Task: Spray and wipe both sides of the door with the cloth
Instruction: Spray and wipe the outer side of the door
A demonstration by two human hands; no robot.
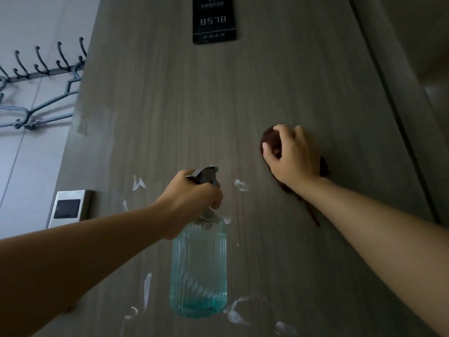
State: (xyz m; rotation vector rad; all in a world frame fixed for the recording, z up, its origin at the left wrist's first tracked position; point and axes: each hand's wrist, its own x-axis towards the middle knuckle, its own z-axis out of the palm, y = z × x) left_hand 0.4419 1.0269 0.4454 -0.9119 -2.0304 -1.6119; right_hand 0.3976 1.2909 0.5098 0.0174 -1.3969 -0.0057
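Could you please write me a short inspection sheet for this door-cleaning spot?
Surface: grey wood-grain door, white foam smears scattered low.
Job's things: clear spray bottle, blue liquid near the bottom; dark brown cloth against the door.
Clutter: nothing seen.
Grippers: left hand grips the bottle's trigger head; right hand holds the cloth.
Cables: nothing seen.
Surroundings: number plate, card reader, coat hooks, hangers.

The right hand (295, 155) hides most of the cloth (268, 139); the sign (213, 19) is cut off above.
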